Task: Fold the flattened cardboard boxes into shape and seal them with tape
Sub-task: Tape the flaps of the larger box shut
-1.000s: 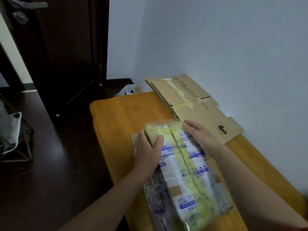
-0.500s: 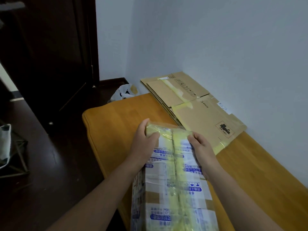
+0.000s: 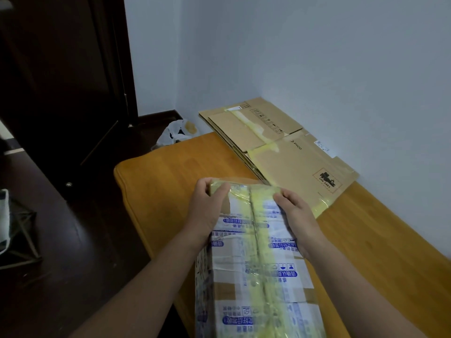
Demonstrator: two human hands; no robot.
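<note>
A folded cardboard box covered in white-and-blue printed tape, with a yellowish tape strip down its middle seam, stands on the wooden table right in front of me. My left hand grips its far left top corner, thumb on top. My right hand holds the far right top edge, fingers curled over it. A stack of flattened brown cardboard boxes with old tape lies on the table's far side against the wall.
The white wall runs along the table's right side. A dark door and dark floor lie to the left. A white plastic bag sits on the floor in the corner. A metal frame rack stands at far left.
The box has been drawn closer to me and stood more squarely, its top now facing up. Both hands stayed on its far end, shifting to the corners.
</note>
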